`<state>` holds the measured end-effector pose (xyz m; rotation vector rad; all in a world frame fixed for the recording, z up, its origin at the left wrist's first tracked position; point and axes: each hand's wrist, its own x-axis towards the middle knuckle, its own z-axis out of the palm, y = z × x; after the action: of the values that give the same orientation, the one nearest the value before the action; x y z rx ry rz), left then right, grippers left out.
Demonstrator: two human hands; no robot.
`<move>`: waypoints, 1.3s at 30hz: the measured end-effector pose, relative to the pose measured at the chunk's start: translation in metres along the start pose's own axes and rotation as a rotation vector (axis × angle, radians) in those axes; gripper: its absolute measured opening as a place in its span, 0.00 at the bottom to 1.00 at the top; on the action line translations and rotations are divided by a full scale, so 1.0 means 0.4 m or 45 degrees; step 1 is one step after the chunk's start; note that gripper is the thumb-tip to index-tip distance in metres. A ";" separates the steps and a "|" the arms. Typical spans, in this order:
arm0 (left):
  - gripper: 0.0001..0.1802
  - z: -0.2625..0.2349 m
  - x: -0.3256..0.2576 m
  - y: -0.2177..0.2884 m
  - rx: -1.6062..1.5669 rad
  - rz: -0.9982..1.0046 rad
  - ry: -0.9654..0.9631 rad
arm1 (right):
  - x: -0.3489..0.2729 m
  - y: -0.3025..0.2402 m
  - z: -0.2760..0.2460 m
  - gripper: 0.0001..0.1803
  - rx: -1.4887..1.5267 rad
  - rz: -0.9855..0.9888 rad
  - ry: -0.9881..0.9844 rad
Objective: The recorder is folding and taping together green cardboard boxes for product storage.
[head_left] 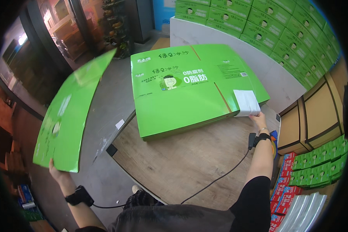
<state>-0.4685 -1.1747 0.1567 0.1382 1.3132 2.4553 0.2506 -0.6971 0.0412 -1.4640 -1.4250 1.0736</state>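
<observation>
The left hand (57,173) gripped the lower edge of a flattened green carton sheet (67,116), which stood out well to the left of the desk (189,158), tilted up and away over the grey floor (104,181), its far corner pointing toward the dark shelving beyond the desk. The right hand (258,118) reached to the right edge of the stack of flattened green cartons (189,89) lying on the desk, its fingers closed on a white sheet of paper (246,102) that rested on the stack's near right corner. Both wrists wore black bands, and a black cable (220,179) ran from the right one across the desk toward the person's body. The desk was a wooden top with a dark rim, and the stack covered most of its far half. Behind the desk stood a white counter (220,42) with rows of assembled green boxes (274,27) piled along the wall. To the right of the desk were brown cartons (317,112), and below them small green and red packs (309,174) and clear wrapped rolls (301,212). The held sheet was glossy bright green, bent slightly along a crease, with pale printing and a round emblem near its lower end. The top carton of the stack showed the same green, with white lettering, a cartoon face, and thin brown fold lines.
</observation>
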 end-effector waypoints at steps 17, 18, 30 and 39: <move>0.20 0.405 0.147 -0.339 0.177 -0.392 -0.625 | -0.409 -0.196 0.217 0.12 -1.145 -0.164 0.170; 0.20 0.408 0.165 -0.330 0.178 -0.426 -0.627 | -0.494 -0.222 0.291 0.11 -0.892 -0.266 0.139; 0.19 0.425 0.321 -0.191 0.094 -0.630 -0.853 | -1.081 -0.616 1.204 0.10 -0.224 -1.070 -0.538; 0.18 0.409 0.359 -0.120 0.202 -0.737 -0.992 | -1.169 -0.768 1.410 0.08 0.013 -1.239 -0.997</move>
<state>-0.5495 -0.9714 0.1986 0.5922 0.9938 1.5559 -0.3812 -1.1598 0.1748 -0.1461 -2.2854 0.9894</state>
